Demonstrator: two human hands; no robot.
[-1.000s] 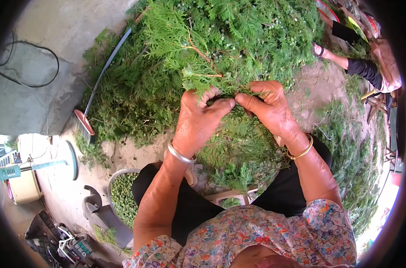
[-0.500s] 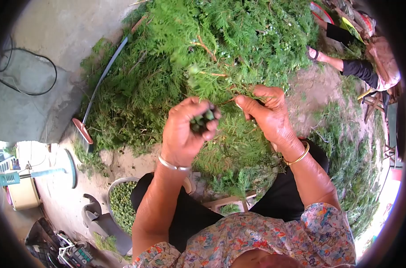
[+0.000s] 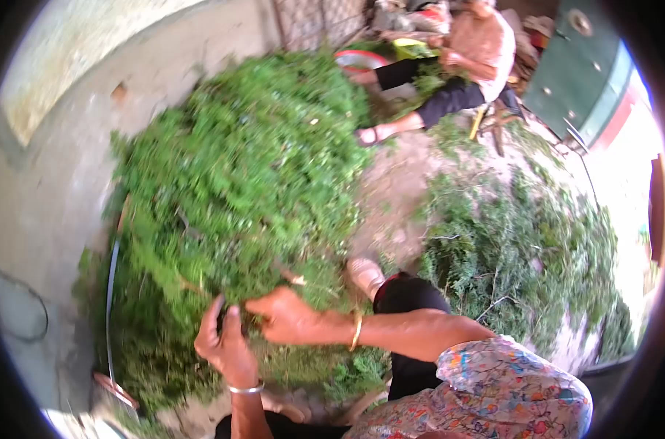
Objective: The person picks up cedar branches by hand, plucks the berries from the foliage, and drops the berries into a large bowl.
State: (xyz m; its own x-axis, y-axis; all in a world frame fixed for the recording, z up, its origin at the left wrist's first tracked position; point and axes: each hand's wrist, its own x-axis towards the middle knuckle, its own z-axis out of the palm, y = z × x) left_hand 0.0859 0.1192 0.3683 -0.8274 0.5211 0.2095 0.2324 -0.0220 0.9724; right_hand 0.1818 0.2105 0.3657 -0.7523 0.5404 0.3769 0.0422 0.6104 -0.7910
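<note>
My left hand (image 3: 228, 350), with a silver bangle, is curled at the lower left, thumb and a finger raised close together. What lies inside its curl is hidden. My right hand (image 3: 292, 316), with a gold bangle, is closed just to the right of those fingertips, its own fingertips pointing at them. Anything it pinches is too blurred to make out. Both hands are over the near edge of a big heap of green leafy branches (image 3: 252, 168). A cut brown stub (image 3: 292, 275) shows just above my right hand.
A seated person (image 3: 479, 55) works with greenery at the top right, beside a red-rimmed basin (image 3: 360, 58) and a yellow-green container (image 3: 414, 49). More branches (image 3: 508, 256) lie at the right. A long-handled tool (image 3: 111, 293) lies along the heap's left side, near the wall (image 3: 61, 175).
The view has swung toward the seated person, and my hands now appear lower and farther left. They have come closer together. The green berries seen in my left hand no longer show.
</note>
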